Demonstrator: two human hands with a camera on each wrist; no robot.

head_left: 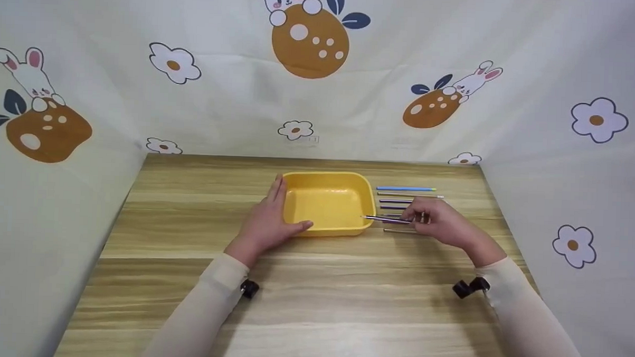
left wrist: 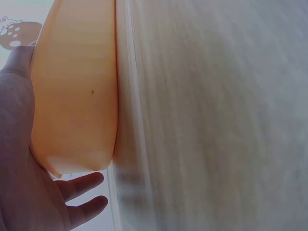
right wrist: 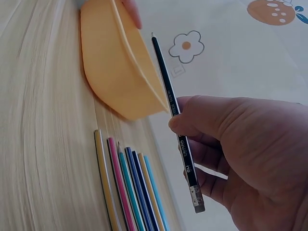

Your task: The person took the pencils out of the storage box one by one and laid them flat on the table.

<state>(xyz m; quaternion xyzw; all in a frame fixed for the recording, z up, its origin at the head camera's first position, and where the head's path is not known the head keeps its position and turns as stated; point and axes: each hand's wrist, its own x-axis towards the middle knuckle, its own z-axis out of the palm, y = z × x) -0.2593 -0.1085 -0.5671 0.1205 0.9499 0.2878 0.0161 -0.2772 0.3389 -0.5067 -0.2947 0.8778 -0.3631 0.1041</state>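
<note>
A yellow plastic box stands on the table. My left hand lies against its left end, fingers straight along the side and thumb along the near rim. In the left wrist view, two spread fingers extend past the box's end wall. My right hand pinches a dark HB pencil with a grey eraser, its point over the box's right rim. Just below this hand, several pencils of different colours lie side by side on the table. The hand partly covers them in the head view.
The wood-grain table reaches back to a pale cloth with rabbit and flower prints, which also hangs at both sides. One blue pencil lies farthest back in the row, right of the box. Black wrist cameras sit at both cuffs.
</note>
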